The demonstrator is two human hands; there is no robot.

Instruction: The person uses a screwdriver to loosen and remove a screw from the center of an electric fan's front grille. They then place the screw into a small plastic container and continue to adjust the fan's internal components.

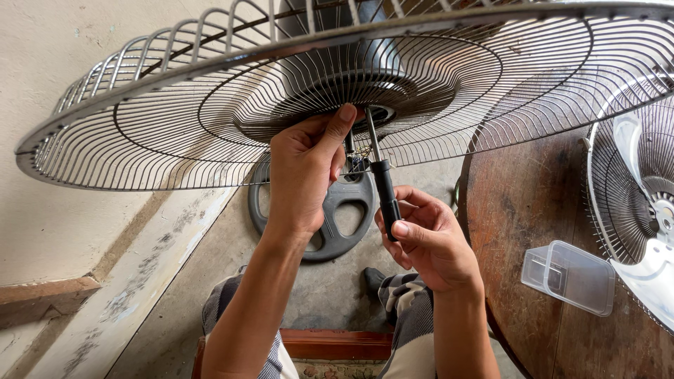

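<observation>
Your right hand (425,238) grips the screwdriver (380,175), its shaft slanting up and slightly left into the guard's (210,112) hub just above, where your nearer left hand (305,168) closes, thumb pressed to the hub.

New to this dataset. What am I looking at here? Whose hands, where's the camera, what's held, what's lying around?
One picture, from a camera worn on a person's head, looking down at their own bare hands; no robot. The left hand presses its thumb against the hub of a wire fan guard held up in front. The right hand grips a black-handled screwdriver pointed up into that hub. On the round wooden table at right lie a clear plastic box and a second fan. A dark round fan base sits on the floor.
</observation>
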